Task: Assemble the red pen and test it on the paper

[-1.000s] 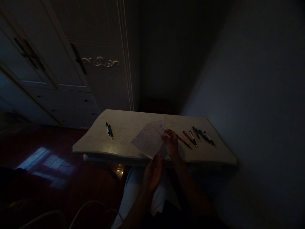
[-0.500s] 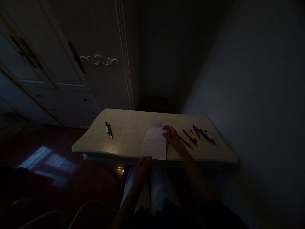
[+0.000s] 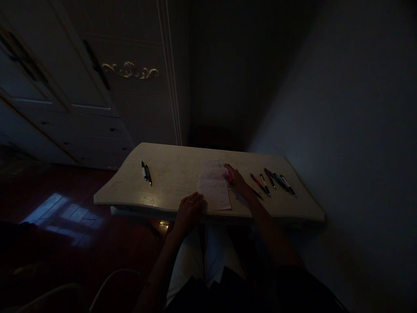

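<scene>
The right hand (image 3: 237,181) is closed around a pink pen (image 3: 230,176), gripping it in the fingers with the pen upright-tilted over the right edge of a handwritten sheet of paper (image 3: 213,188). The sheet lies near the middle of the table (image 3: 169,178), its lower end close to the front edge, and the fingertips of the right hand sit at its upper right side. The left hand (image 3: 189,213) rests palm down at the front edge of the table, fingers loosely curved, holding nothing; its fingertips (image 3: 201,198) reach the sheet's lower left side and seem to touch it, though the dim light makes that hard to be sure of. A ring (image 3: 190,202) shows on one finger. To the right of the right hand, a row of pens (image 3: 274,182) lies slanted towards the right end of the table. Near the left end, a pair of pens (image 3: 146,173) lies side by side, well apart from both hands.
</scene>
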`<action>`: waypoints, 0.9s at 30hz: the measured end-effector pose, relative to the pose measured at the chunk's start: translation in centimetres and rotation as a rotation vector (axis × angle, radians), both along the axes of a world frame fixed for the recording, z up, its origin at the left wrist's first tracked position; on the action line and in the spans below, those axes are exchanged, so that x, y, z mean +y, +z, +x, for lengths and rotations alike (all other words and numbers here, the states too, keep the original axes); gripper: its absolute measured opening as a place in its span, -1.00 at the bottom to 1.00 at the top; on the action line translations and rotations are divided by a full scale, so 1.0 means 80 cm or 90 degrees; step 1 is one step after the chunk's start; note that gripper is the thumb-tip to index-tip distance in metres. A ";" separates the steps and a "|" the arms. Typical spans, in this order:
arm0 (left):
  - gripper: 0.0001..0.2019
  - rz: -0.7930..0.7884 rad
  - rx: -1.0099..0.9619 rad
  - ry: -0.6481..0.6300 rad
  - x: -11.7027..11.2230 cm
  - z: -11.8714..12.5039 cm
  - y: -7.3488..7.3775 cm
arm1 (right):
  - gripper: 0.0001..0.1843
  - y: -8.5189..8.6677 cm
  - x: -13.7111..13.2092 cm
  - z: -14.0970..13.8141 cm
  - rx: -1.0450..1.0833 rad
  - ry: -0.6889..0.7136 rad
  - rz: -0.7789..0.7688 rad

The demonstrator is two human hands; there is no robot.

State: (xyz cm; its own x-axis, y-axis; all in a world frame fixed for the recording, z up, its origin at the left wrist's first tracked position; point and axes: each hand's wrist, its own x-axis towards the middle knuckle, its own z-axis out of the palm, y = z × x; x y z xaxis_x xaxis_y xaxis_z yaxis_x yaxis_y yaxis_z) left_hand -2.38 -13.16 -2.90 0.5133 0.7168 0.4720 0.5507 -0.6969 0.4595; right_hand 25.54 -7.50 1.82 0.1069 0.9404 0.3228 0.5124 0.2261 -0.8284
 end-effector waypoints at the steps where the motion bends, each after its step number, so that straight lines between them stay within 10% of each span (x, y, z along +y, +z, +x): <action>1: -0.72 0.004 0.017 0.002 0.000 0.001 0.002 | -0.52 0.000 -0.005 0.003 0.013 -0.020 0.001; 13: -0.58 0.035 0.056 -0.014 0.006 0.043 0.024 | -0.57 0.000 -0.083 0.011 0.140 -0.042 -0.231; 27: -0.68 0.019 0.137 -0.011 0.006 0.071 0.025 | -0.76 -0.001 -0.081 -0.019 -0.031 -0.020 -0.182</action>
State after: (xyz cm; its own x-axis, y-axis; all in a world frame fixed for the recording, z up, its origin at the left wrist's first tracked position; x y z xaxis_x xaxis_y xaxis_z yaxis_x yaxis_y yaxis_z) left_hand 3.28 -12.66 -0.94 0.6168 0.6943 0.3709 0.6217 -0.7187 0.3114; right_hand 24.03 -14.00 1.74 0.1278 0.9905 0.0509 0.5561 -0.0291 -0.8306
